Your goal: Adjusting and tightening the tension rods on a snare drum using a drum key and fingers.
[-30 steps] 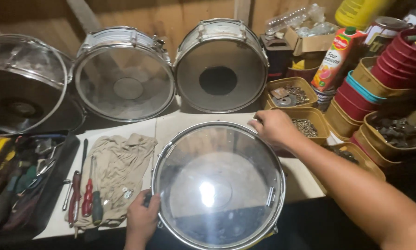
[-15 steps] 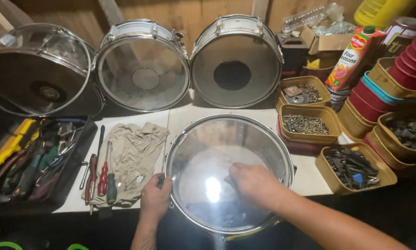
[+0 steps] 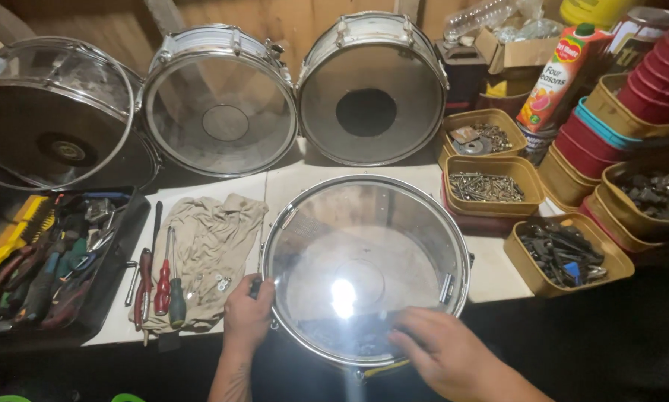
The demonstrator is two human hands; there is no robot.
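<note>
Cluttered workbench (image 3: 290,186), spare drums (image 3: 219,104) leaning on the far wall, one snare drum (image 3: 364,268) flat at the near edge.
Left hand (image 3: 246,318) closed on its near-left rim to steady it; right hand (image 3: 450,356) flat and open on the clear, glaring head, holding nothing. Chrome hoop, shell visible through.

We see a snare drum (image 3: 364,268) with a chrome hoop and clear, glossy head lying flat, head up, at the near edge of the bench (image 3: 491,268).
</note>
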